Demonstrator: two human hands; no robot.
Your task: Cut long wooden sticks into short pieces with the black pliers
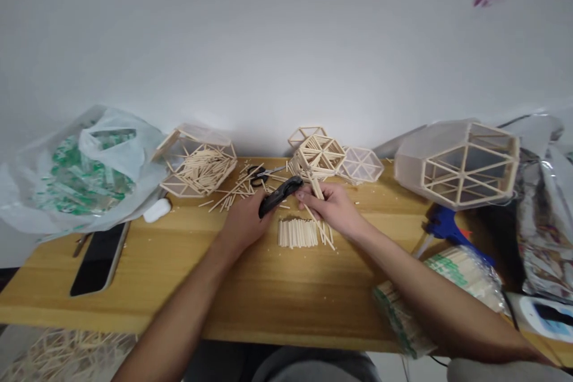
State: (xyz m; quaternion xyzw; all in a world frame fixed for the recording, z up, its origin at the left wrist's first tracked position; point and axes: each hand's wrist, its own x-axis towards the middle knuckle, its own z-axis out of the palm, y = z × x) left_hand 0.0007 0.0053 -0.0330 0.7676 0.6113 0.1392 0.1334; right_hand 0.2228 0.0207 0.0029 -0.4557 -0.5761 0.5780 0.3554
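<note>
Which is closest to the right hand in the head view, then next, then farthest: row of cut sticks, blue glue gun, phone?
From the right hand, which pinches a stick:
1. Row of cut sticks, just below and left of it.
2. Blue glue gun, off to its right.
3. Phone, far to the left, beyond the other hand.

The left hand (245, 222) hides part of the black cutter (281, 193).
</note>
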